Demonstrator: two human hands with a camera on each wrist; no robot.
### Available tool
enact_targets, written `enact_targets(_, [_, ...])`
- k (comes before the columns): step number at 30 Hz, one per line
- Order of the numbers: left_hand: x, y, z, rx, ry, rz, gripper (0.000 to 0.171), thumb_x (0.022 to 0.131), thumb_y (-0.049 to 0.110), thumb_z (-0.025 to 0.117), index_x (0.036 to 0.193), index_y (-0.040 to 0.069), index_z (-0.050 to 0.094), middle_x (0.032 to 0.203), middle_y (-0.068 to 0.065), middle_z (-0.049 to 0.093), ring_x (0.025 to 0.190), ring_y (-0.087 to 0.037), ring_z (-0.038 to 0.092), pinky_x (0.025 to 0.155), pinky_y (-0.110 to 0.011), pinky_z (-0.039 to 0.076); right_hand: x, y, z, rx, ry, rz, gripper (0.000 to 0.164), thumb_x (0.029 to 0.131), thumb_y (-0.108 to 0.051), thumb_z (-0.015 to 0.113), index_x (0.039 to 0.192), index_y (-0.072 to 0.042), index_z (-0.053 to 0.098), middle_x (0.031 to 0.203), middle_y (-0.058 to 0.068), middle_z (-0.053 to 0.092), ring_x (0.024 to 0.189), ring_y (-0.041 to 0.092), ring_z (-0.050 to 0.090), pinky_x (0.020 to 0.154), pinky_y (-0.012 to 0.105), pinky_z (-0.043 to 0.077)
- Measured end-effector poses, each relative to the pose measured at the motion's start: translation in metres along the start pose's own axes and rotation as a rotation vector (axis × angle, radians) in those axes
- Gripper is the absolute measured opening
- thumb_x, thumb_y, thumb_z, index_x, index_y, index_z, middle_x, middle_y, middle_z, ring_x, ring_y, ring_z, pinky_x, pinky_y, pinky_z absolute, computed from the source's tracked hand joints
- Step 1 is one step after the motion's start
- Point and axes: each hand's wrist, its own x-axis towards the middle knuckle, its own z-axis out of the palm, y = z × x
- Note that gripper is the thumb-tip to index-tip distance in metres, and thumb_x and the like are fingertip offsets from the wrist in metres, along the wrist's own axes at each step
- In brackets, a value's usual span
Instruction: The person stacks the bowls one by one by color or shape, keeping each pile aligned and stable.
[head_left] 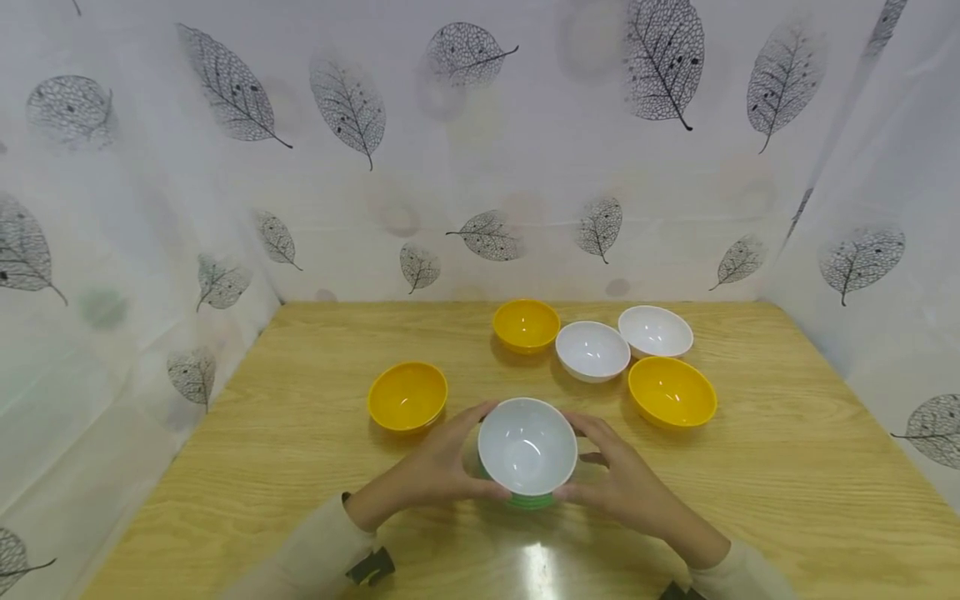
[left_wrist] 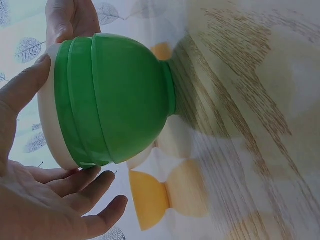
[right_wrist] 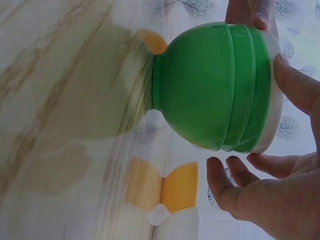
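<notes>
And here's the stack, upright on the wooden table (head_left: 247,467), foot down on its near half, about midway across! Green bowls (left_wrist: 130,95), smooth and glossy, nested snugly, rims stepping up in bands. Topping them, the white bowl (head_left: 528,450), mouth up, level, bright inside, its pale rim standing above the green.

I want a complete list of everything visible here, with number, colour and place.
Held bowl: 1, white, front middle
Green bowls: apparently 3, green, nested under the held bowl
Yellow bowls: 3, yellow, left, back middle, right
Other white bowls: 2, white, back right
Table: 1, light wood, under the bowls
Leaf-print cloth: count unclear, whitish with dark leaves, around the table
Straps: 2 visible, dark, near the sleeves
Sleeves: 2, cream, front
Left hand: 1, bare, held bowl's left
Right hand: 1, bare, its right
</notes>
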Motion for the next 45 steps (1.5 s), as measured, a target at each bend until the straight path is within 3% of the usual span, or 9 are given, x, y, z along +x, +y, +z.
enact_targets(12, [0.002, 0.002, -0.002, 0.019, -0.019, 0.014, 0.108, 0.062, 0.056, 0.077, 0.143, 0.001, 0.031, 0.141, -0.006, 0.041, 0.125, -0.016, 0.038, 0.101, -0.038, 0.034, -0.001, 0.002, 0.001, 0.03, 0.002, -0.005, 0.087, 0.067, -0.033, 0.08, 0.14, -0.01, 0.039, 0.131, 0.003, 0.045, 0.116, 0.021, 0.045, 0.088, 0.035, 0.046])
enact_targets(18, [0.002, 0.004, -0.004, 0.032, -0.046, -0.012, 0.11, 0.062, 0.058, 0.075, 0.145, 0.003, 0.028, 0.144, -0.006, 0.036, 0.127, -0.017, 0.035, 0.102, -0.038, 0.032, -0.003, 0.003, 0.0, 0.046, -0.007, -0.027, 0.086, 0.069, -0.028, 0.08, 0.141, -0.01, 0.038, 0.132, 0.004, 0.044, 0.118, 0.021, 0.043, 0.09, 0.036, 0.045])
enact_targets(23, [0.009, 0.018, -0.022, 0.078, -0.038, -0.026, 0.095, 0.077, 0.06, 0.063, 0.148, 0.012, 0.023, 0.149, -0.005, 0.027, 0.13, -0.02, 0.03, 0.101, -0.046, 0.031, -0.006, 0.001, -0.007, 0.01, -0.017, -0.06, 0.091, 0.069, -0.025, 0.08, 0.143, -0.006, 0.032, 0.139, 0.012, 0.039, 0.123, 0.026, 0.04, 0.094, 0.041, 0.042])
enact_targets(27, [0.027, 0.029, -0.048, 0.077, 0.065, 0.101, 0.063, 0.091, 0.045, 0.055, 0.142, 0.011, 0.039, 0.145, -0.005, 0.035, 0.13, -0.019, 0.033, 0.101, -0.044, 0.033, -0.005, -0.001, -0.015, 0.01, 0.0, -0.067, 0.091, 0.069, -0.02, 0.08, 0.144, -0.009, 0.03, 0.141, 0.011, 0.037, 0.125, 0.028, 0.037, 0.095, 0.039, 0.041])
enact_targets(31, [0.05, 0.035, -0.069, 0.019, 0.15, 0.197, 0.043, 0.095, 0.031, 0.053, 0.131, 0.008, 0.052, 0.137, -0.004, 0.046, 0.124, -0.014, 0.041, 0.097, -0.036, 0.039, -0.003, -0.004, -0.022, 0.057, 0.057, -0.102, 0.081, 0.076, -0.009, 0.074, 0.144, -0.01, 0.032, 0.14, 0.008, 0.04, 0.125, 0.025, 0.038, 0.096, 0.034, 0.04])
enact_targets(35, [0.075, 0.038, -0.076, -0.056, 0.199, 0.179, 0.039, 0.097, 0.029, 0.049, 0.13, 0.009, 0.053, 0.133, -0.001, 0.05, 0.12, -0.01, 0.043, 0.094, -0.032, 0.042, 0.002, -0.008, -0.029, 0.145, 0.189, -0.152, 0.061, 0.084, 0.004, 0.062, 0.14, 0.0, 0.036, 0.137, 0.013, 0.042, 0.124, 0.026, 0.039, 0.097, 0.03, 0.038])
enact_targets(39, [0.099, 0.039, -0.076, -0.083, 0.206, 0.152, 0.04, 0.098, 0.029, 0.046, 0.133, 0.009, 0.05, 0.134, 0.0, 0.048, 0.121, -0.01, 0.042, 0.094, -0.03, 0.041, 0.009, -0.009, -0.038, 0.2, 0.307, -0.11, 0.055, 0.087, 0.006, 0.057, 0.138, 0.007, 0.036, 0.139, 0.016, 0.041, 0.126, 0.023, 0.038, 0.098, 0.027, 0.036])
enact_targets(43, [0.122, 0.038, -0.076, -0.027, 0.191, 0.15, 0.041, 0.099, 0.029, 0.046, 0.135, 0.01, 0.048, 0.138, -0.001, 0.045, 0.123, -0.011, 0.039, 0.096, -0.03, 0.039, 0.019, -0.006, -0.05, 0.095, 0.361, -0.06, 0.061, 0.085, 0.001, 0.062, 0.139, 0.006, 0.034, 0.142, 0.016, 0.037, 0.129, 0.025, 0.034, 0.099, 0.025, 0.034])
enact_targets(45, [0.132, 0.037, -0.076, 0.003, 0.176, 0.145, 0.043, 0.098, 0.03, 0.046, 0.137, 0.01, 0.046, 0.14, -0.002, 0.043, 0.125, -0.011, 0.037, 0.098, -0.03, 0.037, 0.025, -0.004, -0.057, -0.002, 0.373, -0.035, 0.065, 0.085, -0.005, 0.065, 0.141, 0.004, 0.033, 0.143, 0.015, 0.035, 0.129, 0.026, 0.033, 0.1, 0.031, 0.033])
